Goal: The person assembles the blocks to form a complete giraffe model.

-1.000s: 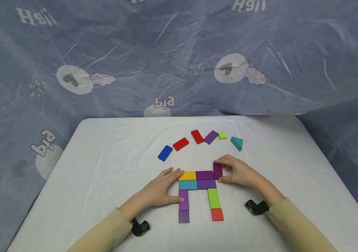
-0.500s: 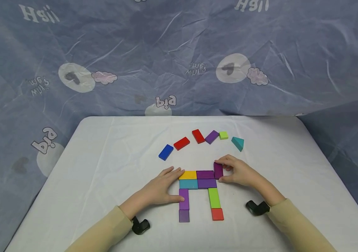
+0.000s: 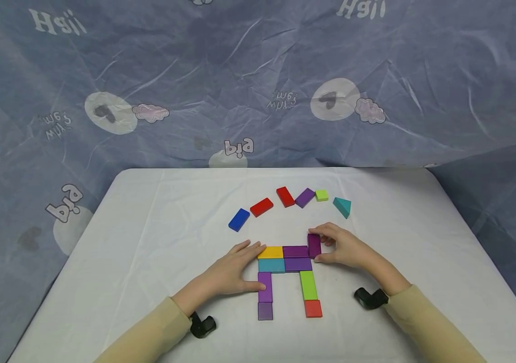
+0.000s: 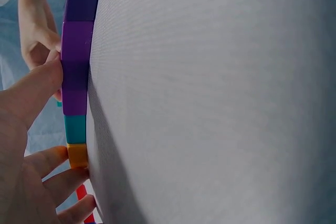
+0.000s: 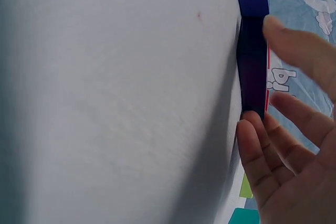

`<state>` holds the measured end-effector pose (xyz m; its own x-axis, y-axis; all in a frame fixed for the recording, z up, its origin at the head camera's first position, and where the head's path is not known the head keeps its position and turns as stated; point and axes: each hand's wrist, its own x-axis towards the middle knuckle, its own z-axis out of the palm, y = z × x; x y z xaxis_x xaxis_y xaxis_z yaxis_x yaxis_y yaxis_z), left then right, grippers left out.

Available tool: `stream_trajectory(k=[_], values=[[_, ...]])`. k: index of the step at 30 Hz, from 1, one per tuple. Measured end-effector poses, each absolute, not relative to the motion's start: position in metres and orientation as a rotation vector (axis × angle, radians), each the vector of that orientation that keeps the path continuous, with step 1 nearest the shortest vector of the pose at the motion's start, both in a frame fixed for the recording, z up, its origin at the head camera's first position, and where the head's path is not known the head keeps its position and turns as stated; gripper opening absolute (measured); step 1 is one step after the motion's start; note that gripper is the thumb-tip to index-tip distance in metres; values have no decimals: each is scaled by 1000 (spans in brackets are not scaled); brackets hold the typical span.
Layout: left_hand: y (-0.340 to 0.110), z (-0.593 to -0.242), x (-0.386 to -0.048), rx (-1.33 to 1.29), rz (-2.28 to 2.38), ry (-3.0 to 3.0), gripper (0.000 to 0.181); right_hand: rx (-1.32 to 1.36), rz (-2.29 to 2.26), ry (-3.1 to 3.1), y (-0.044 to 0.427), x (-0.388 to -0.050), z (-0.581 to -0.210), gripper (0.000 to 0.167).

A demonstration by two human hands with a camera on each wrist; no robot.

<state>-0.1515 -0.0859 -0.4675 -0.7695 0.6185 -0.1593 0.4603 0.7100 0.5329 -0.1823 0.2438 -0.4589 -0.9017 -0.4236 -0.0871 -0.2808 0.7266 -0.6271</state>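
Flat colored blocks lie joined on the table in a shape with two legs. My right hand [image 3: 346,248] pinches an upright-turned dark purple block [image 3: 314,245] between thumb and fingers at the top right corner; the right wrist view shows its dark side [image 5: 252,66]. My left hand [image 3: 230,274] rests at the left side with fingers spread. Its fingertips touch the yellow block [image 3: 272,252], and its thumb lies on the upper purple leg block [image 3: 265,282]. Between them is a teal block [image 3: 271,265]. The right leg is a lime block [image 3: 308,286] above a red one [image 3: 313,308].
Beyond the shape lie a blue block [image 3: 239,220], two red blocks [image 3: 262,207], a purple block [image 3: 305,197], a small lime block [image 3: 322,195] and a teal triangle [image 3: 343,206]. The white table [image 3: 171,217] ends at a blue patterned cloth [image 3: 239,65].
The camera view shifts slightly. Both hands and the blocks keep their places.
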Motion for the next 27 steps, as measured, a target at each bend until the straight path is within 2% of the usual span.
stream_trajectory(k=[5, 11, 16, 21, 27], values=[[-86, -468, -152, 832, 679, 2587, 91, -514, -965, 2761, 245, -197, -457, 60], [-87, -468, -152, 830, 686, 2586, 91, -394, -998, 2866, 244, -238, -452, 52], [-85, -469, -152, 833, 688, 2579, 91, -261, -887, 2898, 236, -265, -450, 60], [-84, -469, -152, 827, 681, 2582, 91, -198, -767, 2923, 223, -275, -448, 71], [-86, -468, -153, 812, 675, 2586, 91, -233, -719, 2942, 214, -283, -448, 70]])
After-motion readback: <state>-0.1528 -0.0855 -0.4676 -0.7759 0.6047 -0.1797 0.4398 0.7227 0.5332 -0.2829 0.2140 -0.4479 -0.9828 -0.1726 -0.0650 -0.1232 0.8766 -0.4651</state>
